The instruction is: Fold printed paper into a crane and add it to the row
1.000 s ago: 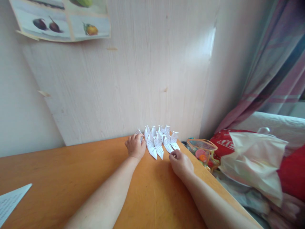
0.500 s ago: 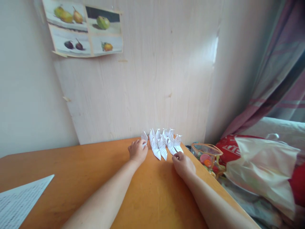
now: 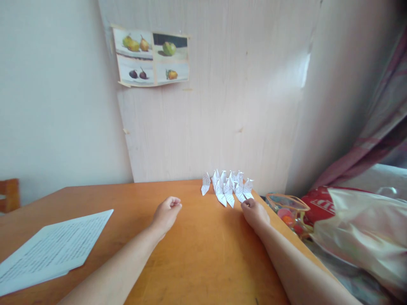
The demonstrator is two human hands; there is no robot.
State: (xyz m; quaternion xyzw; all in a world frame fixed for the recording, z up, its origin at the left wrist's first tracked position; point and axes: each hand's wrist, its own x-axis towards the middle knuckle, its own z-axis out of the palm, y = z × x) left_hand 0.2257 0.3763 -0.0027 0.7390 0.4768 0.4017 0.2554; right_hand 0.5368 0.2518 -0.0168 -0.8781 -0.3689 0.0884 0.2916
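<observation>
Several white folded paper birds (image 3: 229,191), made from printed paper, stand grouped at the far right corner of the wooden table. A single paper bird (image 3: 205,184) stands a little to the left of the group. My left hand (image 3: 167,214) is over the table, left of and nearer than the birds, its fingers curled with nothing visible in them. At the group's near right side rests my right hand (image 3: 256,214), fingers curled closed, close to the nearest birds. I cannot tell whether it touches them, and no object shows in it.
A stack of printed sheets (image 3: 60,250) lies on the table (image 3: 203,262) at left. Fruit pictures (image 3: 168,63) hang on the board behind. Beyond the right edge are a clear orange-trimmed bag (image 3: 288,209) and a pale plastic bag (image 3: 356,228). A chair (image 3: 11,195) shows far left.
My left hand has left the single paper bird and drawn back toward the left, leaving it standing. My right hand stays near the group. The view has turned left, showing more of the sheets.
</observation>
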